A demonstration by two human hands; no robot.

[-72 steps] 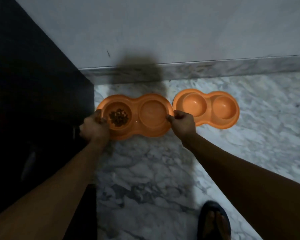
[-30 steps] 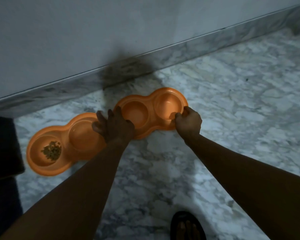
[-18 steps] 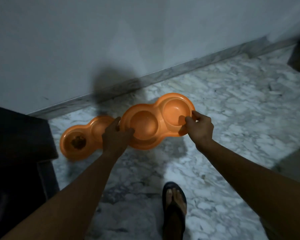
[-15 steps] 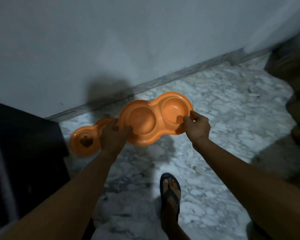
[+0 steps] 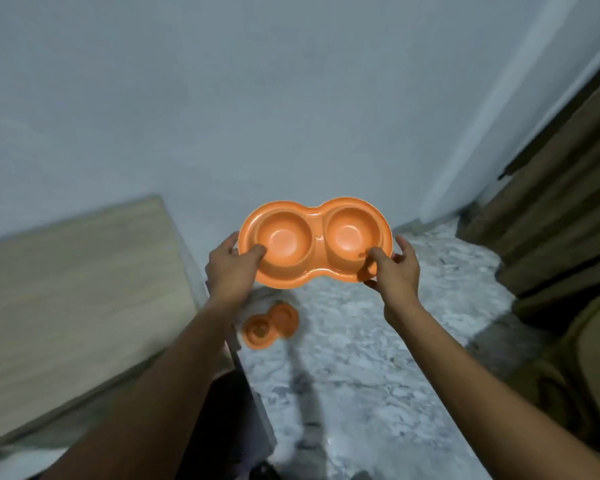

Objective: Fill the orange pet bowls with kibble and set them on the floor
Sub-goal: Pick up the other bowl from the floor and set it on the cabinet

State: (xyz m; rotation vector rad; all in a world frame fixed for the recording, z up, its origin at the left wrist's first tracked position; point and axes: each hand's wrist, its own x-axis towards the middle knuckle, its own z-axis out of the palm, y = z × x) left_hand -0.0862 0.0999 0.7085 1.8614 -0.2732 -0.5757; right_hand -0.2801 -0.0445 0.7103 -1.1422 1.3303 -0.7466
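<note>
I hold an empty orange double pet bowl (image 5: pixel 315 242) up at chest height, well above the floor. My left hand (image 5: pixel 230 265) grips its left end, thumb inside the left cup. My right hand (image 5: pixel 394 268) grips its right end, thumb over the rim. Both cups of this bowl are bare. Far below, a second orange double bowl (image 5: pixel 270 325) rests on the marble floor by the wall, with a dark patch of kibble in its left cup.
A light wooden tabletop (image 5: pixel 70 292) fills the left side, its dark side panel (image 5: pixel 236 420) dropping to the floor. Brown curtains (image 5: pixel 561 216) hang at the right. A white wall (image 5: pixel 257 98) stands ahead, and marble floor (image 5: pixel 378 358) lies between.
Both hands let go of the kibble-filled bowl on the floor, took hold of the empty bowl and lifted it high. The view rose, so the floor bowl looks small.
</note>
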